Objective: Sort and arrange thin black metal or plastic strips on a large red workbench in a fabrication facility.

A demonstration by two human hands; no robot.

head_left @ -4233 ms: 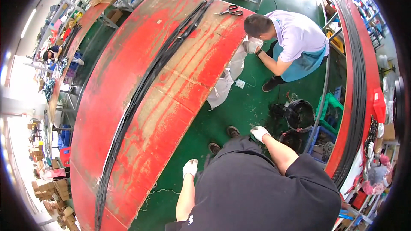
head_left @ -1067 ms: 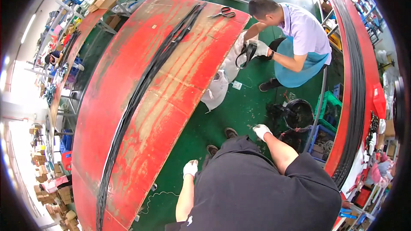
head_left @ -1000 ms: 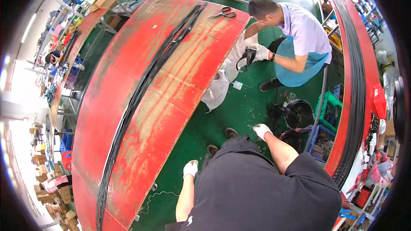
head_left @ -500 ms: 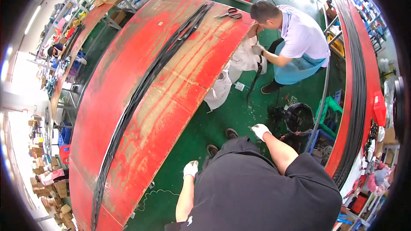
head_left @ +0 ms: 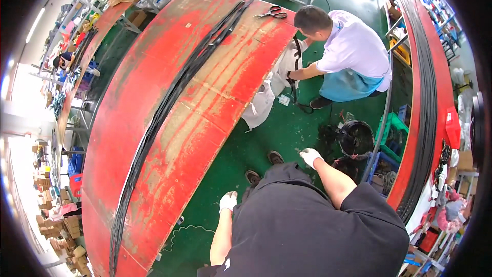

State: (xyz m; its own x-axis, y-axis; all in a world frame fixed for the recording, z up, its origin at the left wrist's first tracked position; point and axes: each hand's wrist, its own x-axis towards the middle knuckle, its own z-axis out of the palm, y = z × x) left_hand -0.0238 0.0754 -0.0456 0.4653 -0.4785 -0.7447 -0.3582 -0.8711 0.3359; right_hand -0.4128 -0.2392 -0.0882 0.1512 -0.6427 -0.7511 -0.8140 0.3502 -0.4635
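Head view. The gloved fingers of the left hand (head_left: 227, 201) are seen curled loosely with nothing grasped; the hand hangs over the green floor (head_left: 287, 133), just beside the edge of the long red worktable (head_left: 169, 138). The right hand (head_left: 310, 157), also in a white glove, is held free of any object, though whether its fingers are curled or released cannot be told. Nearest to it a black bucket (head_left: 356, 137) is shown. A bundle of black cables (head_left: 164, 107) is laid along the worktable, scissors (head_left: 271, 13) at its far end. A crouching co-worker (head_left: 348, 56) is seen handling a black strap beside a white sack (head_left: 266, 97).
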